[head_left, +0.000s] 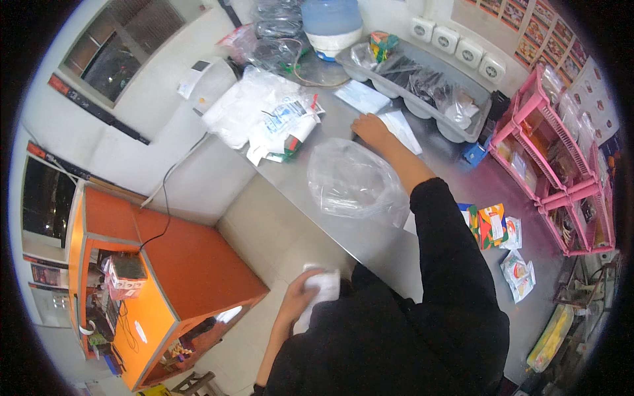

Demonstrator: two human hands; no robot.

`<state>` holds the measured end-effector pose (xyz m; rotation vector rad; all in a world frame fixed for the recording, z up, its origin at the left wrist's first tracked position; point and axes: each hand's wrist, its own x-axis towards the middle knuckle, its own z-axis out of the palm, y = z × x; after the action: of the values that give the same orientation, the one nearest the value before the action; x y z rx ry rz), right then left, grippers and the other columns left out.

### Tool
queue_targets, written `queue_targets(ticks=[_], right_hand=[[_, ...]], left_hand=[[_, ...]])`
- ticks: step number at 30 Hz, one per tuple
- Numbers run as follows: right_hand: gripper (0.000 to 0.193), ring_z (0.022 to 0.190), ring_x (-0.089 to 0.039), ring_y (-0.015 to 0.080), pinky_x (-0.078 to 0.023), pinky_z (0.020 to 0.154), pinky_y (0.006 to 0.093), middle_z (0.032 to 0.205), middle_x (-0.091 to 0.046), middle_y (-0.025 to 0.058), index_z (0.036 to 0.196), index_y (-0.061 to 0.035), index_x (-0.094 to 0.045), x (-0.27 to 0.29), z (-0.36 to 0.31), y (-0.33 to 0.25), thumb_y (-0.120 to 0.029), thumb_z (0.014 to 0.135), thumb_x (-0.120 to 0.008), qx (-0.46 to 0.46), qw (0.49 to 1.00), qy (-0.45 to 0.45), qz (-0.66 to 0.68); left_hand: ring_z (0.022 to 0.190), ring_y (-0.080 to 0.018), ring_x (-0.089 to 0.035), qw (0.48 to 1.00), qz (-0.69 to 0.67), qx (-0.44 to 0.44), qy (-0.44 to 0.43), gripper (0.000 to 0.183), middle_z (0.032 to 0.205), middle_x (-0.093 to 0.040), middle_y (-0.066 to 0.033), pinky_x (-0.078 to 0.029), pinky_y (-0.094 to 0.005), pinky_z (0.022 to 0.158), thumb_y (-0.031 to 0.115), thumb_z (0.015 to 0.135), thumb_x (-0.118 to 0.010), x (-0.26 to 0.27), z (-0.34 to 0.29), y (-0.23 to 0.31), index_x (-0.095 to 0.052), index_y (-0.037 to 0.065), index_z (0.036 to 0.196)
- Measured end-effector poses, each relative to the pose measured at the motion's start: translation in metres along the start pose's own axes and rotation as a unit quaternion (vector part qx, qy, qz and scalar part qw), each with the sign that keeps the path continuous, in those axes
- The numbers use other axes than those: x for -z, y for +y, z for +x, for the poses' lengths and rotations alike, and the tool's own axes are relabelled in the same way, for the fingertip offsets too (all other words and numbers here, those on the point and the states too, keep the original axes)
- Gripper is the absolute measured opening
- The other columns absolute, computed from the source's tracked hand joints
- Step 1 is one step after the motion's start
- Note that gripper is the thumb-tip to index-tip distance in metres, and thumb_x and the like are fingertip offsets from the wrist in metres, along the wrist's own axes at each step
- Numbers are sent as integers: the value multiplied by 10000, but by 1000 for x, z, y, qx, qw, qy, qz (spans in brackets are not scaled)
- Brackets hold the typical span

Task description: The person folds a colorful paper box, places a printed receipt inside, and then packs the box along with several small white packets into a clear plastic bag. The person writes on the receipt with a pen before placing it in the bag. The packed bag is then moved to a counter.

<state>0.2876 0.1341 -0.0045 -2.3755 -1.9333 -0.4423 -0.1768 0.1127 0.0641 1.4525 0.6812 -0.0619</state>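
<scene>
Low in front of my body, beside the counter's edge, my left hand (pixel 305 295) is wrapped round a white bundle (pixel 325 288), which motion blurs and my dark sleeve partly covers. It looks like folded paper or plastic. My right hand (pixel 372 130) reaches across the metal counter (pixel 300 188), its fingers curled down at the surface. Whatever they grip, if anything, is hidden. Beside that hand lie white paper sheets (pixel 400 129) and a pale blue-white packet (pixel 362 97). Nearer to me, a clear plastic bag (pixel 353 178) spreads over the counter, below my right forearm.
White plastic bags (pixel 261 109) are heaped at the counter's far left. Behind stand a blue-and-white water container (pixel 332 30) and a grey compartment tray (pixel 422 99). Pink racks (pixel 551 145) and food packets (pixel 492 226) are on the right. An orange cabinet (pixel 191 247) stands left.
</scene>
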Motion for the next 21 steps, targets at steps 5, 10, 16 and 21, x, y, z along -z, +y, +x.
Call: queue_targets(ticks=[5, 10, 16, 21], right_hand=[[192, 861, -595, 321, -469, 725, 413, 863, -612, 133, 885, -48, -578, 38, -2, 9, -178, 743, -575, -166, 949, 140, 228], [169, 726, -581, 221, -455, 657, 336, 777, -562, 112, 855, -35, -531, 144, -100, 2, -155, 748, -580, -315, 804, 348, 366], [147, 747, -566, 189, -475, 711, 329, 848, -544, 93, 943, -20, -511, 176, -275, -148, -126, 841, -522, -438, 579, 438, 529], [134, 725, -599, 188, -500, 661, 304, 827, -613, 119, 952, 11, -524, 112, -278, -239, -30, 826, -545, -554, 471, 371, 577]], left_hand=[[1143, -203, -456, 974, 23, -126, -189, 451, 1244, -499, -111, -332, -314, 983, 11, 781, -530, -46, 96, 17, -497, 49, 1229], [1199, -343, -377, 907, 278, -285, -135, 488, 1291, -419, -166, -285, -426, 1014, 114, 732, -624, -88, 135, 8, -516, 91, 1208], [1209, -394, -321, 761, 462, -455, -34, 508, 1315, -374, -161, -242, -518, 997, 270, 697, -668, -73, 148, -10, -545, 110, 1163], [1195, -324, -356, 707, 491, -494, -121, 632, 1270, -439, -106, -243, -491, 995, 380, 694, -662, -72, 166, -9, -496, 59, 1212]])
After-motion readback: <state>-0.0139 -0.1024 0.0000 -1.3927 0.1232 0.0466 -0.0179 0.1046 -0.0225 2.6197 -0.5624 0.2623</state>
